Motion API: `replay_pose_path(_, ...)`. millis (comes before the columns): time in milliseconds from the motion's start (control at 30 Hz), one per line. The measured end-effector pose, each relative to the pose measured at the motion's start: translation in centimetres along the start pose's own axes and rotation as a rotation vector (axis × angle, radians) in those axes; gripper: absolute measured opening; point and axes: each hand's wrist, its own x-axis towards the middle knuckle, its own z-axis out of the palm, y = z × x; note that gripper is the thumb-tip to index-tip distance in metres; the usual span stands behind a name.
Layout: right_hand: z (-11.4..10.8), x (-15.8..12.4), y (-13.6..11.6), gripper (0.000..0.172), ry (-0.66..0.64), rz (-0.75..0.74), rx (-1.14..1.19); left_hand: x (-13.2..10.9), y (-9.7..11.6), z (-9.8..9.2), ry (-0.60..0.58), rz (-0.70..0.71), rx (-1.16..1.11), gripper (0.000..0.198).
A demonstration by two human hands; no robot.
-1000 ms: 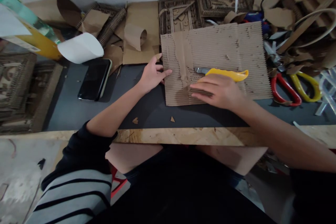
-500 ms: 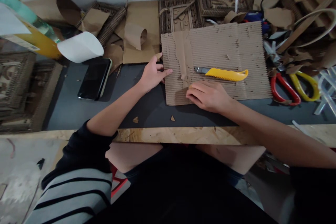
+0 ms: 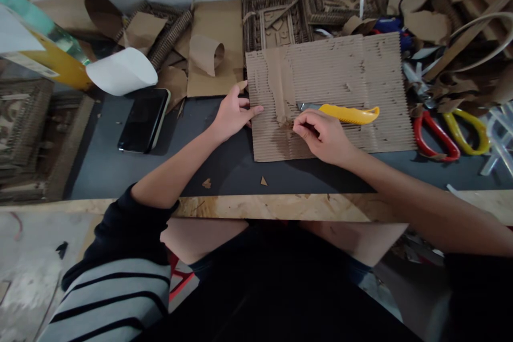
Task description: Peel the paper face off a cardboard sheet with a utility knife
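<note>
A sheet of corrugated cardboard [image 3: 328, 75] lies with its ridges showing and a smooth strip of brown paper [image 3: 280, 85] still stuck across its left part. My left hand [image 3: 234, 112] holds the sheet's left edge, thumb on top and some fingers tucked behind the edge. Over the lower end of the paper strip, my right hand [image 3: 323, 136] is closed in a pinch; whatever its fingertips hold is too small to make out. A yellow utility knife [image 3: 350, 114] rests on the sheet just behind that hand, its blade partly covered by the fingers.
To the left lie a phone [image 3: 144, 120] and a white paper roll [image 3: 122, 71]. Scissors with red [image 3: 435, 136] and yellow handles lie right of the sheet. Cardboard frames [image 3: 274, 16] and scraps line the wall. Small scraps [image 3: 263, 181] sit near the table's front edge.
My right hand has shifted slightly up and to the right across the sheet, and now covers part of the knife's blade. My left hand and the sheet have stayed put.
</note>
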Motion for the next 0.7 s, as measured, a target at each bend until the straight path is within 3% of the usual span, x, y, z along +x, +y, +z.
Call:
replay_pose_path(267, 0.1, 0.3, 0.6, 0.055, 0.104, 0.162, 0.369, -0.1, 0.2, 0.0, -0.001, 0.003, -0.003, 0.088)
replay_pose_path(700, 0.0, 0.8, 1.3, 0.061, 0.281, 0.273, 0.672, -0.3, 0.9, -0.1, -0.005, 0.008, -0.004, 0.086)
